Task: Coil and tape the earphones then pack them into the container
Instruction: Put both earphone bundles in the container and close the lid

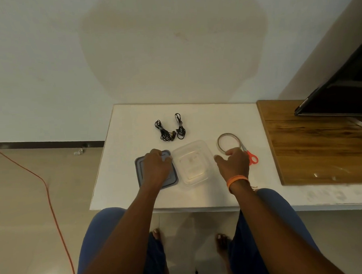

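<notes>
Two hands are stretched over a white surface (pixel 200 196), with lid, container, tape and scissors at the near side.

The left hand (pixel 156 167) is laid on the grey lid (pixel 140 170) at the near left, fingers curled over its far edge; whether the lid is gripped cannot be told. The right hand (pixel 233 165), banded at the wrist by an orange bracelet (pixel 236 180), is held just right of the clear container (pixel 193 163), its grip loose and nothing held, fingertips by the near edge of the tape (pixel 228 143). The scissors (pixel 250 155), orange-handled, are seen just right of that hand, touching the tape ring. The earphones (pixel 170 129), two black coiled bundles, are laid side by side farther back, well apart from both hands and outside the container. A wooden board (pixel 314 146) is set at the right.
</notes>
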`<state>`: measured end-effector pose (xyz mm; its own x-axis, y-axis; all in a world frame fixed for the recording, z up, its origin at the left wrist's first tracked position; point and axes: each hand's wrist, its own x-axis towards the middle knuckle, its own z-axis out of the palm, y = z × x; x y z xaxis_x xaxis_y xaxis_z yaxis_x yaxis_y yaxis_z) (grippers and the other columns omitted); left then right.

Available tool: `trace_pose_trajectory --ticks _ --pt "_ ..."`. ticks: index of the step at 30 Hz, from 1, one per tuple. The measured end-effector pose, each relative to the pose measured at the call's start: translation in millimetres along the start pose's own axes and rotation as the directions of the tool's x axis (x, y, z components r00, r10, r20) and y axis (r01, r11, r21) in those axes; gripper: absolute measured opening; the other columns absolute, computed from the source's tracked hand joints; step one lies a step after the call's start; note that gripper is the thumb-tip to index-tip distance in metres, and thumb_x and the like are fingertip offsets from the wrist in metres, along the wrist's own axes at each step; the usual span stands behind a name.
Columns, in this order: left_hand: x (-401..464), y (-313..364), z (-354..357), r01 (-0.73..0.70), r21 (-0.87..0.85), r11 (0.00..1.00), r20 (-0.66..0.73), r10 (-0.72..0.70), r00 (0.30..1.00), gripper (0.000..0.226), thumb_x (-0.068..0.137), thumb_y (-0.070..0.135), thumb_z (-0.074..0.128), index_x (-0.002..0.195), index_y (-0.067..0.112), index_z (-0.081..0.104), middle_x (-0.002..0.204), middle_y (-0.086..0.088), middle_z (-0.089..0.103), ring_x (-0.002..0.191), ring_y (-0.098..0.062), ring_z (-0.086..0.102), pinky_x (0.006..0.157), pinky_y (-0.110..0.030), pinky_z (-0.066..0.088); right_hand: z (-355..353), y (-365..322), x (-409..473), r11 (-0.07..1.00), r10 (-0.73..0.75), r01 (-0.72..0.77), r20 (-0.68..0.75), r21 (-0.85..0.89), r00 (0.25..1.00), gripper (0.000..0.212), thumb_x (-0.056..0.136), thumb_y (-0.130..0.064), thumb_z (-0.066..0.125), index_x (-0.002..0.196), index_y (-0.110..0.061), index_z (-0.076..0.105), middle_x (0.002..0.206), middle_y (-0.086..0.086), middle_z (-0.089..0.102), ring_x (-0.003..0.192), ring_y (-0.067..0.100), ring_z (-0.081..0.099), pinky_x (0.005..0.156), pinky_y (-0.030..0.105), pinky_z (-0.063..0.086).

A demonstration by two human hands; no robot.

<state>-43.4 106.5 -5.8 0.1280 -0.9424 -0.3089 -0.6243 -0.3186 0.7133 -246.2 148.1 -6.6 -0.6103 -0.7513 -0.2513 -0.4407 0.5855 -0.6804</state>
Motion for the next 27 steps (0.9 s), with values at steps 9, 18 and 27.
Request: trace_pose_trajectory --ticks 9,18,27 --pt "18.4 5.6 9.4 0.016 -0.087 0.996 0.103 -0.007 0.995 0.025 0.086 0.022 0.07 0.103 0.005 0.066 0.093 -0.009 0.07 0.086 -0.026 0.069 0.083 -0.041 0.057 51.6 -62.0 41.3 0.924 -0.378 0.378 0.016 -0.053 0.926 0.013 0.082 -0.016 0.067 0.093 -0.01 0.065 0.103 0.011 0.059 0.089 0.025 0.06 0.08 0.029 0.045" --pt "35.0 2.5 15.3 -0.007 0.005 1.0 0.152 0.006 0.988 0.026 0.085 0.015 0.072 0.108 0.007 0.068 0.105 -0.008 0.068 0.097 -0.021 0.063 0.08 -0.024 0.046 110.7 -106.0 87.3 0.916 -0.26 0.277 0.096 -0.29 0.961 0.027 0.087 -0.025 0.06 0.107 -0.006 0.062 0.108 0.013 0.067 0.103 0.034 0.063 0.086 0.041 0.052" --pt "42.7 0.6 17.7 0.088 -0.09 0.992 0.22 -0.066 0.973 0.025 0.085 0.014 0.073 0.108 0.008 0.064 0.103 -0.012 0.067 0.089 -0.026 0.069 0.083 -0.043 0.058 130.6 -114.8 107.8 0.913 -0.194 0.238 0.162 -0.331 0.967 0.021 0.079 -0.016 0.07 0.098 -0.006 0.066 0.101 0.015 0.069 0.094 0.035 0.067 0.082 0.041 0.056"
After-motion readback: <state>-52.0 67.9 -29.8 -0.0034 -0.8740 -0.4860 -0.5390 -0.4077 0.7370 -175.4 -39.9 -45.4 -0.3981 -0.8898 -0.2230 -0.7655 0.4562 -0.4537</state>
